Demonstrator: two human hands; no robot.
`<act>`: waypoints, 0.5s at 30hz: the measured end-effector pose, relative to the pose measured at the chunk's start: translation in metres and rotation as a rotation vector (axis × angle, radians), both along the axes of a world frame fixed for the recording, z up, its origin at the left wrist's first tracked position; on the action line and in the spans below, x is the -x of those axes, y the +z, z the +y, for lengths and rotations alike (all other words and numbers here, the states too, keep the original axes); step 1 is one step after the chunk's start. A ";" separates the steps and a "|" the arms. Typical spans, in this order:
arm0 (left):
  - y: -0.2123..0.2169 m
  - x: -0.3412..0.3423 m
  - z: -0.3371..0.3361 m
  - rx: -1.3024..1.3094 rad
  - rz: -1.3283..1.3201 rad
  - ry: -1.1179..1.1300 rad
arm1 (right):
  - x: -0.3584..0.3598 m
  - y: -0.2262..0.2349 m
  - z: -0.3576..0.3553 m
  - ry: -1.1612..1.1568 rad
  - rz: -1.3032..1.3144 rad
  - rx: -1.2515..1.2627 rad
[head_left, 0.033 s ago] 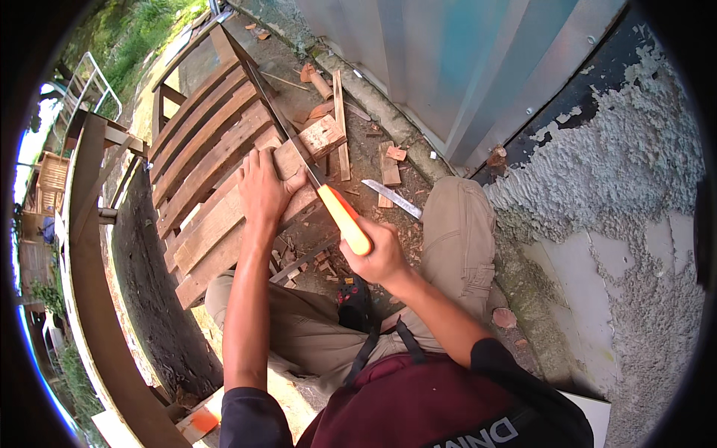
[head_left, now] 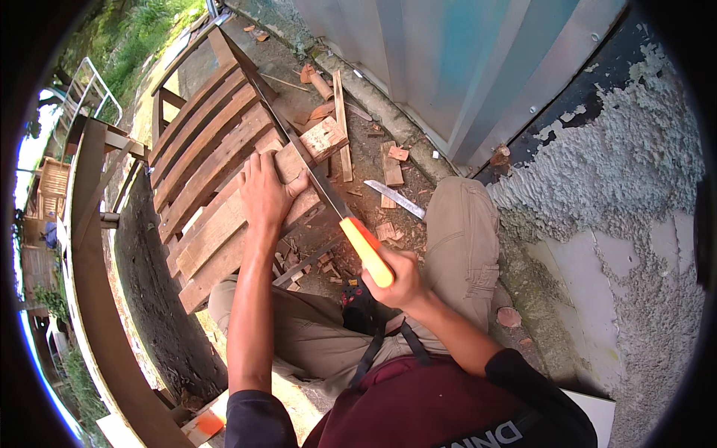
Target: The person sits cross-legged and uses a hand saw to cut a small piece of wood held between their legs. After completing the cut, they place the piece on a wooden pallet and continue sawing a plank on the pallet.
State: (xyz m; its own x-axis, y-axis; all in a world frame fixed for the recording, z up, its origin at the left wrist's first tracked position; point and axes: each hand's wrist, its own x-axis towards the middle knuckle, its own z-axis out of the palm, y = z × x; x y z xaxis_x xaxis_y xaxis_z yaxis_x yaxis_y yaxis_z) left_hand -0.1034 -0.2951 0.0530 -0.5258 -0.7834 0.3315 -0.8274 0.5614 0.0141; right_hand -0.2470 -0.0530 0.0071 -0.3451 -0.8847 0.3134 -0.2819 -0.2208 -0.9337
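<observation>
My right hand (head_left: 399,280) is wrapped round the orange and yellow handle of a hand saw (head_left: 367,252). The saw's long dark blade lies across a wooden block (head_left: 326,139), close to the block's far right end. With my left hand (head_left: 264,190) I grip that block from the near left side, fingers over its top and thumb beside the blade. Under it is a slatted wooden frame (head_left: 205,153), which the block overhangs on the right. How deep the blade sits in the wood, I cannot tell.
Right of the frame, a bare blade-like metal strip (head_left: 396,199) and wood offcuts (head_left: 390,164) lie on the ground. A corrugated metal panel (head_left: 448,82) and a rough plastered wall (head_left: 620,164) border the right side. A curved wooden piece (head_left: 89,276) stands at left.
My right hand has drawn the saw back toward me, down and to the right, so its handle is farther from the block. My left hand keeps its hold on the block.
</observation>
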 end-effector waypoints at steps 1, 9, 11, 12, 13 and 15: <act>-0.004 -0.004 0.000 0.039 -0.003 0.012 | -0.002 -0.010 0.045 -0.001 0.045 0.007; -0.005 0.010 -0.005 0.077 -0.003 0.014 | 0.009 0.010 -0.023 -0.041 -0.102 0.026; 0.004 0.020 -0.007 0.055 0.006 -0.002 | 0.015 0.032 -0.114 -0.064 -0.152 0.080; 0.007 0.020 -0.011 0.043 0.008 0.002 | 0.011 0.050 -0.138 -0.117 -0.202 0.160; 0.008 0.013 -0.018 0.002 -0.013 -0.004 | 0.005 0.049 -0.144 -0.110 -0.166 0.159; 0.005 0.011 -0.013 0.068 -0.009 -0.051 | 0.004 0.030 -0.117 -0.066 -0.109 0.144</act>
